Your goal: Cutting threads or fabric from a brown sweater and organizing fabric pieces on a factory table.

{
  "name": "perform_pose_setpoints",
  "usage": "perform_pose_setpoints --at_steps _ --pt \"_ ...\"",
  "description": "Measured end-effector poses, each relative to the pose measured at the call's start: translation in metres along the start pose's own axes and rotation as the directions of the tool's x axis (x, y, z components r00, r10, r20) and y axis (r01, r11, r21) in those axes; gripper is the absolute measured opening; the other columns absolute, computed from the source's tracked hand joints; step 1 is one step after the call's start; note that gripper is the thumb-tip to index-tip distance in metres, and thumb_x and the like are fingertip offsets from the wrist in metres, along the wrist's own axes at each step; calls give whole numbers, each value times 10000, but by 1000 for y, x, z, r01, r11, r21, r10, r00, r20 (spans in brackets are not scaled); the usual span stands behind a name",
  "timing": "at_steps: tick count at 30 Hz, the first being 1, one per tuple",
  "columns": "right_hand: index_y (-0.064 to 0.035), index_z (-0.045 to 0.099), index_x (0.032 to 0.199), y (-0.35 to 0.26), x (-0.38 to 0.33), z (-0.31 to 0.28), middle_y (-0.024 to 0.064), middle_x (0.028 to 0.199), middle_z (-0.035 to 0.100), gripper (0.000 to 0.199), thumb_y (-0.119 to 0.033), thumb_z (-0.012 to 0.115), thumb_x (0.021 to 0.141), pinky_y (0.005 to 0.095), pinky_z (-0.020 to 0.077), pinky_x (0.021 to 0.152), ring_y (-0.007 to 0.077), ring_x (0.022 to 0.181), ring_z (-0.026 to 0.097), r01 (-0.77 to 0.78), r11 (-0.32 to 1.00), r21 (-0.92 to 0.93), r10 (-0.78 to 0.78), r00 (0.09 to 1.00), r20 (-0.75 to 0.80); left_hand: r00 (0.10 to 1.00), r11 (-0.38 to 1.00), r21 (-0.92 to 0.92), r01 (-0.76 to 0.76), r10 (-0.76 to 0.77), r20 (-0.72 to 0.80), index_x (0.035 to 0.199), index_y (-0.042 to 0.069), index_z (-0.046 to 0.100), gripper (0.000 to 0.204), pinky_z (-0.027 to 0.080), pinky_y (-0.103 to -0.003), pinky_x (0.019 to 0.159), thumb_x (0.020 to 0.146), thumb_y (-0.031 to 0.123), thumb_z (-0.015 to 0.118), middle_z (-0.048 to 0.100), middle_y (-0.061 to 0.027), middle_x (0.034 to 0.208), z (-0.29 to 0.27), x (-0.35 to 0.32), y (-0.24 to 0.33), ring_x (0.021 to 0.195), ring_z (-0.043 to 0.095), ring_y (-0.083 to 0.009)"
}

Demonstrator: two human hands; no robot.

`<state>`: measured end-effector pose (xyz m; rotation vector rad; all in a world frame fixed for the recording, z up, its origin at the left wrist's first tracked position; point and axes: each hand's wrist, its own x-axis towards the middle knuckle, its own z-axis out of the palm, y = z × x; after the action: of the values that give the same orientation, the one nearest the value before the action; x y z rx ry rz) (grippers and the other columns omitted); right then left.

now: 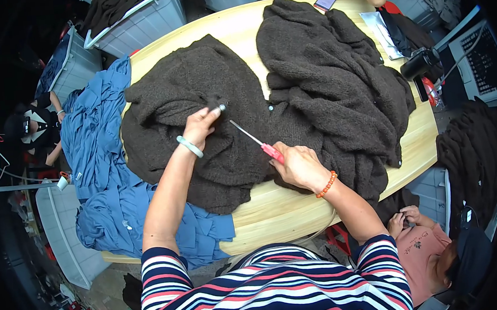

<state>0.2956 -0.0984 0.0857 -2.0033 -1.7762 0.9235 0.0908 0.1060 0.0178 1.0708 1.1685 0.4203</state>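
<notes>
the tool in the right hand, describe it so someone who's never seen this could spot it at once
On the round wooden table, look at the dark brown knitwear near the front edge. The right hand there holds a slim tool: the only red-handled thing with a thin metal shaft, pointing toward the left hand.

A pale wooden table (275, 208) with rounded corners fills the middle of the view, its grain lit evenly from above. Blue fabric (102, 165) is heaped over its left edge. Beyond the far left corner, two white plastic crates (147, 21) are seen, one loaded with dark cloth. On the right, a white keyboard (487, 60) is set on a side surface, with more dark knitwear (470, 151) piled below it. A dim, cluttered floor (105, 286) is glimpsed lower left, beside a light grey bin (63, 231).
</notes>
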Motion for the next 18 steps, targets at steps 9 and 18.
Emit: perform_pose_setpoints --at_steps 9,18 --pt "-79 549 1019 13 -6 2 216 762 644 205 -233 606 896 515 503 710 436 764 633 -30 999 23 28 998 54 664 -150 881 -448 605 441 1201 84 595 473 463 -392 898 738 49 684 567 -97 1120 -44 -20 -19 1068 535 -316" --pt "-18 581 968 -25 6 4 229 738 652 198 -196 588 881 497 525 685 410 730 662 144 990 8 -144 981 126 927 911 -172 -374 367 -72 1068 -7 654 162 484 -225 744 958 67 561 680 -26 959 -39 17 -31 821 609 -85"
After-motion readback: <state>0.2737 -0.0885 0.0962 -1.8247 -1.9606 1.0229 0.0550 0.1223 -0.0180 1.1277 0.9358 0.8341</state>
